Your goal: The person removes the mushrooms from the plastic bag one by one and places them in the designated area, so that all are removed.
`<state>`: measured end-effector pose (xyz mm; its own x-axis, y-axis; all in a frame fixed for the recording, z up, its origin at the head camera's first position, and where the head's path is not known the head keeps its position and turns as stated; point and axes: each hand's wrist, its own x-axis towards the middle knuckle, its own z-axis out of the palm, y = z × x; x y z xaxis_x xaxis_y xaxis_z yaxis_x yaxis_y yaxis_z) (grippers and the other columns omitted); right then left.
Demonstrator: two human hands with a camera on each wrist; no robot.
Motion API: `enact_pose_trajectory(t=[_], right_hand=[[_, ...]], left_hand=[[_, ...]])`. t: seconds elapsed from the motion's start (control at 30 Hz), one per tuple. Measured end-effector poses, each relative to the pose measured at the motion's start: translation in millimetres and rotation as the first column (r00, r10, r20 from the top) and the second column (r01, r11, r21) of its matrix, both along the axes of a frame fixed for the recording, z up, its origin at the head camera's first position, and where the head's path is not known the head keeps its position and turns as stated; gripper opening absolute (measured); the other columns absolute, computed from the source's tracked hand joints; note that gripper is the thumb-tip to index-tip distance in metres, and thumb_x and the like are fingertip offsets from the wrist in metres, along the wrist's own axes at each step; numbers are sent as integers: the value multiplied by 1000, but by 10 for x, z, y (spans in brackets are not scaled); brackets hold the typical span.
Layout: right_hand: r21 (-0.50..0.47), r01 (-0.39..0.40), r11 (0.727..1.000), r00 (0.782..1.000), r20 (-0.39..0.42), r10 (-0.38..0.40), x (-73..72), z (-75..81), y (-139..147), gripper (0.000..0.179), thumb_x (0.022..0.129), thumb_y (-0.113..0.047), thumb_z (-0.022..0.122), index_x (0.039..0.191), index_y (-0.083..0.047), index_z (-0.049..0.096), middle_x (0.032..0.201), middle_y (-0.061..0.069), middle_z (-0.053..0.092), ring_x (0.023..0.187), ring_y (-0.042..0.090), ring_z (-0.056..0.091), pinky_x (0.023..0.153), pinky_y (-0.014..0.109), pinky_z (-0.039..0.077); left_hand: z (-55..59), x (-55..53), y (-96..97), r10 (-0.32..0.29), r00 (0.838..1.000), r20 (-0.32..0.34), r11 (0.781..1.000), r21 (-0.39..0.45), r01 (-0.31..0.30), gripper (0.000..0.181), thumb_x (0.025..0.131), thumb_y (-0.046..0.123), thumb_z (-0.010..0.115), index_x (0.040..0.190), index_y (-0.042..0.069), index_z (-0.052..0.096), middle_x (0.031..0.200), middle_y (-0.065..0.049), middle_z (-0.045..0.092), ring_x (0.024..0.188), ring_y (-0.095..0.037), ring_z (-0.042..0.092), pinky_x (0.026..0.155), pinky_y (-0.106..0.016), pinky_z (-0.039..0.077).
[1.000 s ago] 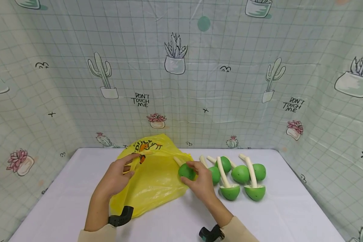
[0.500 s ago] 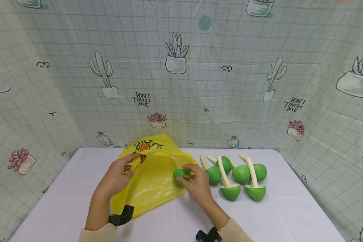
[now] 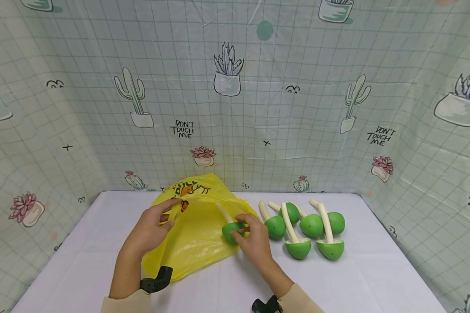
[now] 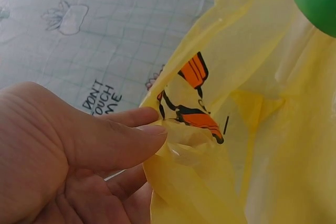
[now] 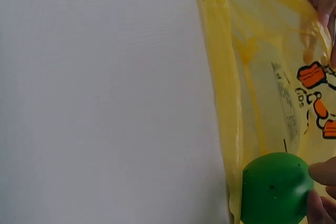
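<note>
A yellow plastic bag (image 3: 192,252) with a printed cartoon lies at the middle of the table. My left hand (image 3: 150,230) pinches its rim between thumb and fingers, and in the left wrist view the film (image 4: 199,182) bunches at the thumb. With my right hand (image 3: 256,241) I hold a toy mushroom by its green cap (image 3: 231,233). The pale stem (image 3: 224,214) points away from me and shows faintly through the yellow film. In the right wrist view the cap (image 5: 275,190) sits just within the bag's edge, with fingertips on one side of it.
Several more green-capped toy mushrooms (image 3: 312,225) with pale stems lie grouped to the right of my right hand, the nearest cap (image 3: 276,227) close to it. A white cloth covers the table (image 3: 376,269). A patterned curtain (image 3: 282,113) stands behind and on both sides.
My right hand has moved left and slightly toward me, taking the mushroom from the bag's right edge to within its mouth. The left hand has kept its place on the rim.
</note>
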<state>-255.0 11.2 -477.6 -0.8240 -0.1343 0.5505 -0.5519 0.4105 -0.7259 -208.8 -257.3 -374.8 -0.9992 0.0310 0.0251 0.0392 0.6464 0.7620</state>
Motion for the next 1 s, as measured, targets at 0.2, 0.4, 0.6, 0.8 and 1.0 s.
enact_pose_trajectory(t=[0.2, 0.4, 0.6, 0.8, 1.0], right_hand=[[14, 40, 999, 999, -17, -40, -18, -48, 18, 41, 74, 17, 85, 112, 8, 72, 121, 20, 69, 96, 33, 72, 70, 25, 63], [39, 50, 998, 999, -16, -49, -33, -63, 30, 40, 73, 14, 88, 110, 9, 74, 124, 21, 69, 96, 34, 72, 69, 26, 63], [132, 82, 988, 997, -13, -81, -19, -56, 35, 39, 74, 5, 92, 110, 3, 77, 127, 17, 71, 110, 35, 70, 78, 36, 64], [168, 64, 984, 997, 41, -72, -12, -56, 27, 49, 73, 2, 93, 118, -2, 75, 123, 15, 72, 116, 37, 67, 94, 50, 60], [125, 20, 992, 994, 108, -34, -25, -55, 29, 53, 74, 6, 91, 123, 1, 72, 129, 20, 69, 121, 40, 65, 90, 45, 63]], left_hand=[[5, 0, 1, -16, 1000, -6, 1000, 0, 16, 59, 101, -9, 60, 156, 8, 49, 157, -30, 43, 135, -53, 52, 106, -59, 52], [11, 9, -12, -22, 1000, -1, 1000, -6, 22, 61, 100, -9, 60, 157, 9, 49, 160, -29, 40, 137, -54, 50, 106, -61, 51], [8, 8, -14, -23, 1000, -1, 1000, -3, 23, 61, 100, -10, 60, 157, 9, 49, 160, -30, 40, 137, -55, 49, 106, -61, 51], [13, 15, -34, -26, 1000, -11, 1000, 3, 26, 61, 100, -11, 60, 157, 8, 49, 159, -30, 41, 136, -55, 50, 106, -60, 52], [17, 22, -38, -30, 999, -15, 1000, 3, 30, 61, 100, -11, 60, 157, 8, 49, 159, -30, 41, 136, -55, 50, 106, -60, 52]])
